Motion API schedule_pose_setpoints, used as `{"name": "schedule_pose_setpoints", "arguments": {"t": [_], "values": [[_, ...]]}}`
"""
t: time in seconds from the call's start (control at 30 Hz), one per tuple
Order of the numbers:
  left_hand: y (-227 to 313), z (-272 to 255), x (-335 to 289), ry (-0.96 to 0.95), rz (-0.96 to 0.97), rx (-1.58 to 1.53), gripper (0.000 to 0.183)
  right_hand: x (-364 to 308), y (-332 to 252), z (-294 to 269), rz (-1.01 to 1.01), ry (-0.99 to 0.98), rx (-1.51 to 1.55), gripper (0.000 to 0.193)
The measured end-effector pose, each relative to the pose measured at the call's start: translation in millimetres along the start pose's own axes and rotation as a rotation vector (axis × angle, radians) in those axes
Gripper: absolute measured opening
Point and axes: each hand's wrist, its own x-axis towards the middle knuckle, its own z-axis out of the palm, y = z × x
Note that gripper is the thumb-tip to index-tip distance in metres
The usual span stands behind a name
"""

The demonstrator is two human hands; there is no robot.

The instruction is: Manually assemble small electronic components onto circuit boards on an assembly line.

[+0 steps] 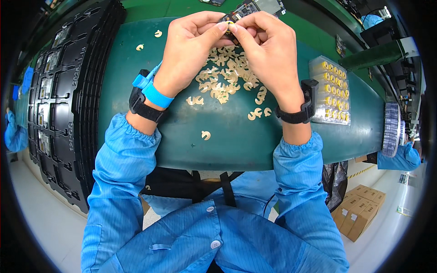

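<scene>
Both hands meet at the far side of the green mat, closed around the near end of a dark circuit board (249, 10). My left hand (190, 48) grips it with the thumb on top and the fingers curled beneath. Opposite it, my right hand (271, 53) is closed too, its thumb tip almost touching the left one. Between the thumb tips shows a small yellow-and-white round part (230, 23), mostly covered. Below the hands lies a loose heap of cream C-shaped pieces (223, 82), with several more scattered around it.
A clear plastic tray (317, 119) of yellow round parts stands at the right of the green mat (182, 148). Tall stacked black trays (63, 113) line the left side. Cardboard boxes (359, 211) sit on the floor at lower right. Another circuit board (340, 45) lies at far right.
</scene>
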Motion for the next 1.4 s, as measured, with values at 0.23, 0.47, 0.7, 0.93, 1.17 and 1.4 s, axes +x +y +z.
{"name": "schedule_pose_setpoints", "arguments": {"t": [0.23, 0.47, 0.7, 0.93, 1.17, 1.4], "values": [[0.7, 1.0, -0.7, 0.0, 0.039, 0.057, 0.03, -0.4, 2.0, -1.5, 0.047, -0.013, 0.075, 0.013], [1.4, 1.1, -1.6, -0.017, 0.031, 0.073, 0.03, -1.6, 4.5, -2.6, 0.145, -0.026, 0.119, 0.015], [0.4, -0.8, -0.6, -0.018, 0.02, 0.068, 0.029, -1.0, 4.7, -1.0, 0.209, 0.001, 0.243, 0.01], [4.5, -3.8, 1.4, -0.012, -0.02, -0.064, 0.027, -3.4, -2.8, 3.8, -0.026, 0.114, 0.178, 0.009], [6.9, -5.4, 2.8, -0.015, -0.042, -0.135, 0.027, -3.0, -2.6, 4.1, -0.085, 0.089, 0.097, 0.013], [6.2, -6.1, 2.2, -0.002, -0.059, -0.112, 0.027, -2.2, -2.9, 3.4, -0.099, 0.038, 0.01, 0.014]]}}
